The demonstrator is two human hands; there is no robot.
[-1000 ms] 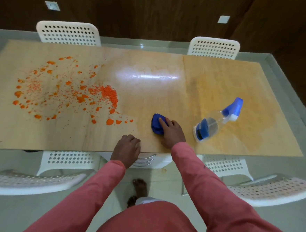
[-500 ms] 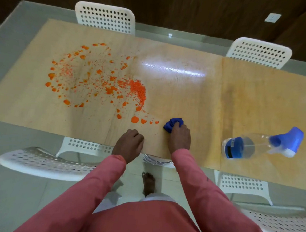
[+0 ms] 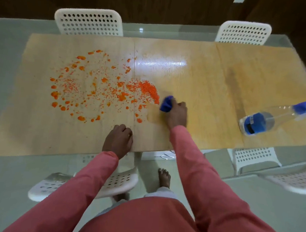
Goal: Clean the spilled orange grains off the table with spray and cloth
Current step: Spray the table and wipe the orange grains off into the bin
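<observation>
Both hands were on the table (image 3: 223, 88): the right hand (image 3: 178, 114) gripped a blue cloth (image 3: 166, 104) at the right edge of the orange grains (image 3: 103, 88), while the left hand (image 3: 118, 140) rested as a curled fist near the near edge, holding nothing. Far right, a spray bottle (image 3: 267, 120) lay on its side.

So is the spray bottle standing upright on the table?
No, the spray bottle lies on its side on the table, well right of the right hand.
</observation>
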